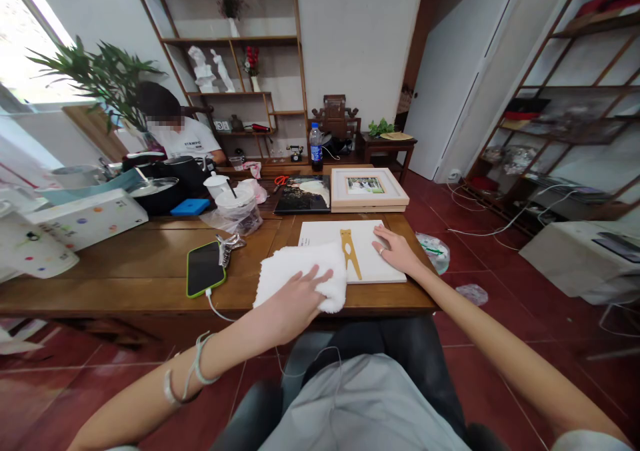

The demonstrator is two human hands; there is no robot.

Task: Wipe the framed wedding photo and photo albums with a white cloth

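Note:
A folded white fluffy towel (285, 271) lies over the left part of a flat white board (373, 264) on the table. My left hand (295, 298) rests on the towel with its fingers spread, palm down. On the board, between my hands, is a yellow-brown, fork-shaped flat piece (348, 254) with an oval hole and two long prongs; the towel's edge lies close against it. My right hand (397, 250) touches the board's right edge, fingers apart and slightly bent, holding nothing.
Behind the board sit a framed photo (370, 188) and a dark glossy panel (303, 194). A charging phone (205, 269), plastic bags (240, 214) and a white box (90, 221) stand to the left. A bottle (316, 148) is farther back. Another person (185, 134) sits across at the left.

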